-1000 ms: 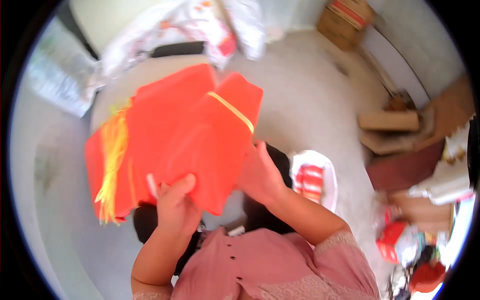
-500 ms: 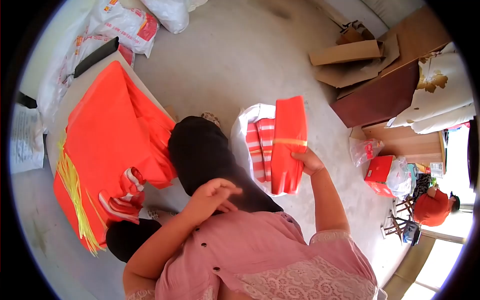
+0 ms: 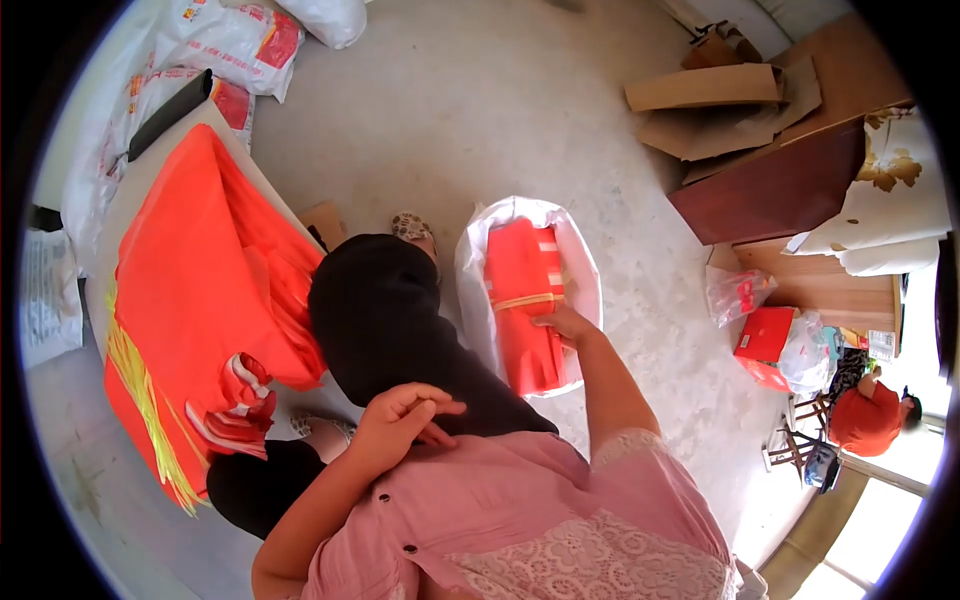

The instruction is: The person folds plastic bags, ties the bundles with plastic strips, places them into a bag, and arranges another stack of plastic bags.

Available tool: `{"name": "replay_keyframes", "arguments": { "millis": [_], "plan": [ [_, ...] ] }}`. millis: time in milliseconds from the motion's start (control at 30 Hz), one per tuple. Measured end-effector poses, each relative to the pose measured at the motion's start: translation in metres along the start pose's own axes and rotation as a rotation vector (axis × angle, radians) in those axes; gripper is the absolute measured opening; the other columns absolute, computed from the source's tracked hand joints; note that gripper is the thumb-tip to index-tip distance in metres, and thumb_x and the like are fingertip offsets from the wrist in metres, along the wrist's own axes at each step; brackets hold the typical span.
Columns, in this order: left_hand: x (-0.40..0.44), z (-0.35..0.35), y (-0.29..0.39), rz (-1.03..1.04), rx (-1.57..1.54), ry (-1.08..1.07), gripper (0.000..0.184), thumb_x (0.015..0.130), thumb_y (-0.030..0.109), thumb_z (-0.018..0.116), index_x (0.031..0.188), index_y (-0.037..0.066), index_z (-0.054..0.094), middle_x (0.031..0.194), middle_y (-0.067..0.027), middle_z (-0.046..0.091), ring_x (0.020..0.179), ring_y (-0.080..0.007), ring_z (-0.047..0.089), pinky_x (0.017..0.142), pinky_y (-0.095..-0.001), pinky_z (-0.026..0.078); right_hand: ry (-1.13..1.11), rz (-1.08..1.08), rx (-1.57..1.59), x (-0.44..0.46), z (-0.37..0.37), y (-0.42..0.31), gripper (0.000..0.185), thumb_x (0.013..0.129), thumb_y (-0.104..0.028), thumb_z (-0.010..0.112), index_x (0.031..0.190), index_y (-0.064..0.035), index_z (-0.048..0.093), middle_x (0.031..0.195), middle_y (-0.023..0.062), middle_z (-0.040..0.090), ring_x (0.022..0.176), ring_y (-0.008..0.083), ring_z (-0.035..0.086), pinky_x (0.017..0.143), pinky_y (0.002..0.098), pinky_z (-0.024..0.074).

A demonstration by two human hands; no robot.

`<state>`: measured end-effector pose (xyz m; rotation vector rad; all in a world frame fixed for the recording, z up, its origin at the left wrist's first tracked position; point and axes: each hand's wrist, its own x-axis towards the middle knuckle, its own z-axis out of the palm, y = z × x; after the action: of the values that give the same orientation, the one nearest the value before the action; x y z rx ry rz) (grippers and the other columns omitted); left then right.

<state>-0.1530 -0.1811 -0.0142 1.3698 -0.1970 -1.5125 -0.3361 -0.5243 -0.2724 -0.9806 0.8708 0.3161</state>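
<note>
My right hand (image 3: 568,325) grips the edge of a folded red cloth bundle (image 3: 520,345) tied with a yellow band. This bundle lies inside a white sack (image 3: 585,265), over red-and-white striped folded cloth (image 3: 548,262) that shows at its side. Nothing is in my left hand (image 3: 402,420), which hovers by my lap with fingers partly bent and apart. Left of my legs, a large red cloth (image 3: 190,250) covers a low surface. On it rest a bunch of yellow strips (image 3: 145,415) and a crumpled red-and-white striped piece (image 3: 238,408).
Printed white sacks (image 3: 225,50) stand at the upper left. Flattened cardboard (image 3: 710,105) leans by a brown wooden cabinet (image 3: 770,190) at the upper right. A red box (image 3: 768,335) sits on the right, with a person in red (image 3: 865,418) beyond it near a folding stool (image 3: 790,445).
My right hand has moved left with the red bundle, from above the sack's right rim down into it, over the striped cloth. My left hand stays near my lap.
</note>
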Motion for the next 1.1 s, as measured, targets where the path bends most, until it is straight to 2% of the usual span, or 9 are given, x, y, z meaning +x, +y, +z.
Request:
{"name": "replay_keyframes", "arguments": {
  "millis": [167,267,367,567,667,767,867,967,1100],
  "plan": [
    [-0.002,0.000,0.002,-0.034,-0.045,-0.002,0.025,0.112,0.014,0.047,0.128,0.000,0.062,0.127,-0.0174,0.073,0.091,-0.0240,0.078,0.076,-0.0288,0.062,0.188,0.069,-0.096,0.045,-0.003,0.040,0.076,0.087,-0.002,0.072,0.156,-0.0091,0.041,0.147,0.0142,0.058,0.128,0.0324,0.063,0.110,0.0489,0.0529],
    [-0.001,0.002,0.001,-0.026,-0.047,0.014,0.023,0.112,0.013,0.048,0.125,0.002,0.063,0.124,-0.0185,0.074,0.088,-0.0273,0.079,0.075,-0.0332,0.063,0.211,0.033,-0.235,0.045,0.009,0.028,0.074,0.087,-0.004,0.073,0.155,-0.0075,0.044,0.144,0.0162,0.060,0.128,0.0341,0.063,0.110,0.0483,0.0527],
    [-0.001,0.001,0.001,-0.026,-0.060,-0.018,0.025,0.113,0.014,0.048,0.128,0.001,0.063,0.126,-0.0171,0.074,0.091,-0.0239,0.079,0.077,-0.0301,0.063,0.170,-0.100,-0.258,0.070,0.002,0.036,0.073,0.087,-0.007,0.074,0.154,-0.0058,0.045,0.144,0.0166,0.061,0.129,0.0340,0.063,0.110,0.0471,0.0520],
    [-0.001,0.000,0.004,-0.048,-0.050,-0.020,0.023,0.112,0.012,0.049,0.126,0.002,0.064,0.125,-0.0165,0.074,0.091,-0.0247,0.079,0.075,-0.0303,0.063,0.356,-0.059,-0.493,0.079,0.013,0.048,0.077,0.087,-0.015,0.077,0.156,-0.0045,0.044,0.146,0.0177,0.060,0.129,0.0327,0.062,0.110,0.0432,0.0510],
    [0.000,-0.001,0.003,-0.023,-0.075,-0.036,0.023,0.112,0.012,0.048,0.126,0.002,0.064,0.125,-0.0166,0.074,0.091,-0.0247,0.079,0.075,-0.0302,0.063,0.363,-0.110,-0.461,0.064,0.012,0.060,0.085,0.086,-0.019,0.080,0.159,-0.0050,0.038,0.147,0.0185,0.059,0.130,0.0340,0.061,0.111,0.0434,0.0504],
    [0.000,0.000,0.005,-0.029,-0.052,-0.029,0.023,0.112,0.011,0.048,0.126,0.002,0.064,0.125,-0.0166,0.074,0.091,-0.0249,0.079,0.076,-0.0305,0.063,0.324,-0.041,-0.471,0.037,0.014,0.061,0.091,0.086,-0.022,0.081,0.161,-0.0056,0.033,0.148,0.0199,0.058,0.132,0.0353,0.060,0.111,0.0439,0.0501],
    [-0.001,0.001,0.006,-0.032,-0.060,-0.022,0.024,0.112,0.011,0.048,0.126,0.001,0.064,0.124,-0.0166,0.074,0.090,-0.0251,0.079,0.076,-0.0305,0.063,0.331,-0.020,-0.641,0.010,0.020,0.060,0.093,0.086,-0.023,0.081,0.162,-0.0058,0.030,0.148,0.0219,0.057,0.133,0.0370,0.059,0.111,0.0440,0.0502],
    [-0.001,0.001,0.005,-0.030,-0.065,-0.016,0.024,0.112,0.012,0.048,0.126,0.001,0.064,0.123,-0.0167,0.075,0.089,-0.0252,0.079,0.076,-0.0307,0.063,0.510,-0.154,-0.730,0.017,0.018,0.083,0.093,0.087,-0.025,0.082,0.163,-0.0062,0.031,0.148,0.0224,0.057,0.133,0.0364,0.059,0.110,0.0426,0.0505],
    [-0.002,0.003,0.006,-0.032,-0.027,0.017,0.023,0.111,0.012,0.048,0.124,0.001,0.064,0.121,-0.0189,0.075,0.086,-0.0274,0.079,0.077,-0.0364,0.065,0.523,-0.059,-0.639,0.025,0.019,0.103,0.082,0.087,-0.025,0.082,0.156,-0.0050,0.043,0.144,0.0201,0.061,0.127,0.0330,0.062,0.107,0.0410,0.0521]
  ]
}}
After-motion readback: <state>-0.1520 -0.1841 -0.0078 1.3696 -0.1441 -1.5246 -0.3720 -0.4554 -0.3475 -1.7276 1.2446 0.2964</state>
